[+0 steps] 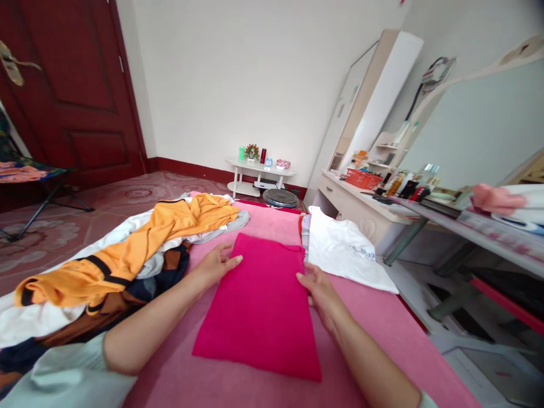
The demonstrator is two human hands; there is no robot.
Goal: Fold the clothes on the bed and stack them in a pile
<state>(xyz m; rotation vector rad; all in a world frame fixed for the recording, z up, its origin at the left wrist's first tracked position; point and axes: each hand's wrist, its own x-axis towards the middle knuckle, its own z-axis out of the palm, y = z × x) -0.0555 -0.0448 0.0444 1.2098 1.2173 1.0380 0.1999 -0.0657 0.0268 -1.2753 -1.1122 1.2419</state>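
A magenta garment [261, 306], folded into a neat rectangle, lies in front of me on the pink bed cover [361, 334]. My left hand [216, 265] holds its upper left edge, thumb over the cloth and fingers along the side. On the opposite edge, my right hand [319, 292] grips the cloth with the thumb on top; some of its fingertips are hidden. Just beyond the right hand lies a folded white T-shirt [340, 243] with blue lettering, on top of other folded clothes.
To the left is a loose heap of clothes with an orange garment [170, 232] on top. A dresser [335, 190] with a red basket [363, 179] stands at the right, near a grey-edged table [476, 232]. A small white table [259, 165] stands by the far wall.
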